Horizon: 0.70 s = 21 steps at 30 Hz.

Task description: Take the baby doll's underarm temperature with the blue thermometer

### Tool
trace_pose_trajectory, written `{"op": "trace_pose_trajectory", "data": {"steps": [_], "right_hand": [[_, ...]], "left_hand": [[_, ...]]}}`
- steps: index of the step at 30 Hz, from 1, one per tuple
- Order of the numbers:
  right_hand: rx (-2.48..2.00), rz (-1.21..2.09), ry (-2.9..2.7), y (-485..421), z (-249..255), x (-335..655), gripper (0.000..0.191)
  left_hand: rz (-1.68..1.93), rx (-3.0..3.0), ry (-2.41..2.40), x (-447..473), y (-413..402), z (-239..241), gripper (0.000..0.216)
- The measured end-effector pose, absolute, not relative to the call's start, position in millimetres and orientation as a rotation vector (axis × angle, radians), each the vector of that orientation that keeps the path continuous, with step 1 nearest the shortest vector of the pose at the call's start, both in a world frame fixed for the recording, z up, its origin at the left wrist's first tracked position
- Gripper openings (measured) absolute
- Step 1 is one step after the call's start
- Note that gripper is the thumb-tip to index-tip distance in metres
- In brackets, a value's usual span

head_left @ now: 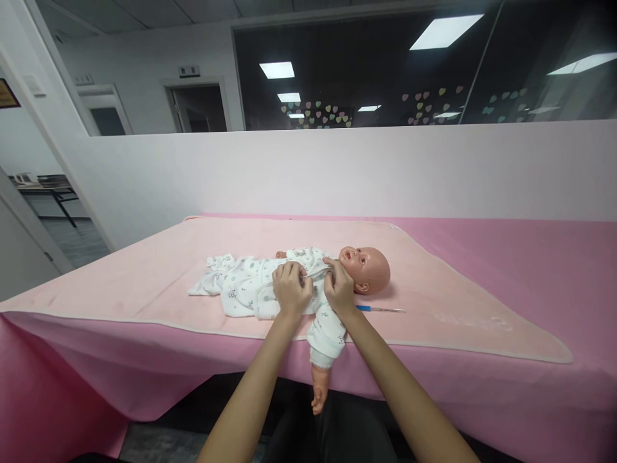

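A baby doll [373,267] lies on its back, head to the right, dressed in a white patterned baby outfit [245,283]. My left hand [292,287] pinches the edge of the outfit's front at the chest. Close to the doll's chin, my right hand [339,287] has its fingers closed on the cloth near the collar. A strip of fabric edge runs between the two hands. One doll arm [319,382] hangs over the table's near edge, its sleeve on. Beside my right wrist lies a thin metal tool with a blue handle [364,308].
A peach mat [144,263] with a pale border lies under the doll, over a pink tablecloth [554,276]. Behind the table rises a white half wall [337,170] with dark glass [357,71] above. A doorway on the left shows a table with items [45,186].
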State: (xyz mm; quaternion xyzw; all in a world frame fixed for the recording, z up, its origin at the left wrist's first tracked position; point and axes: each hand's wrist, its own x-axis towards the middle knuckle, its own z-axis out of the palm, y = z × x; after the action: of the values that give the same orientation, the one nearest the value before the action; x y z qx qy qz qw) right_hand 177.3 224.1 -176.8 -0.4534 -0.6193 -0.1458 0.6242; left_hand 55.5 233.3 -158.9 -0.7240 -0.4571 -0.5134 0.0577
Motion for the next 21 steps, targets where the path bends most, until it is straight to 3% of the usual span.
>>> {"op": "trace_pose_trajectory", "data": {"steps": [6, 21], "right_hand": [[-0.92, -0.649, -1.763, 215.6, -167.7, 171.9, 0.032], [-1.012, -0.708, -1.812, 218.3, -167.4, 170.5, 0.012]], "left_hand": [[-1.581, -2.2, -1.394, 55.2, 233.3, -158.3, 0.009], [-1.733, -2.264, -1.365, 53.2, 236.1, -160.6, 0.007]]}}
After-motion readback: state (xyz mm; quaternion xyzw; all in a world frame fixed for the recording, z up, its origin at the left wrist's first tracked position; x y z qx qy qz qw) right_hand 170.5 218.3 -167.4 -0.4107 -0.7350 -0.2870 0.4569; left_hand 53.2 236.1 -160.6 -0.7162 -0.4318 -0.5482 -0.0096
